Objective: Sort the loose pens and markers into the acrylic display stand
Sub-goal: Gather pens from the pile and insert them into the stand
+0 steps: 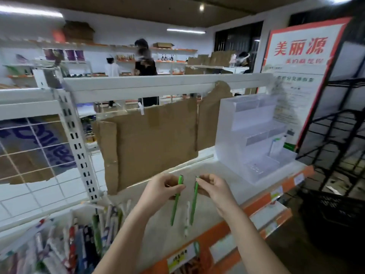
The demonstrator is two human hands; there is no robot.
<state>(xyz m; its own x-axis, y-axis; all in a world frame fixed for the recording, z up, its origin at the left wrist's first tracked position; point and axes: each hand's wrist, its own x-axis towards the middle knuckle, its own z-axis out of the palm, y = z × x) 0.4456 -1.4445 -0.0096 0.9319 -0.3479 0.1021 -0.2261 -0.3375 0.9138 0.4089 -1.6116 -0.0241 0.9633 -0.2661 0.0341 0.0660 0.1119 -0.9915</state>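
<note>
Fingers (pixel 178 187) pinching one green pen (pixel 176 200) per hand, high up; could slip, missing the stand (pixel 254 139).

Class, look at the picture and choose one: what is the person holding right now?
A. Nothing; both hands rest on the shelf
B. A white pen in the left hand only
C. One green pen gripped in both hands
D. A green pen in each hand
D: the left hand pinches one green pen and the right hand pinches a second green pen, both raised above the shelf, while a white pen lies loose below them.
</note>
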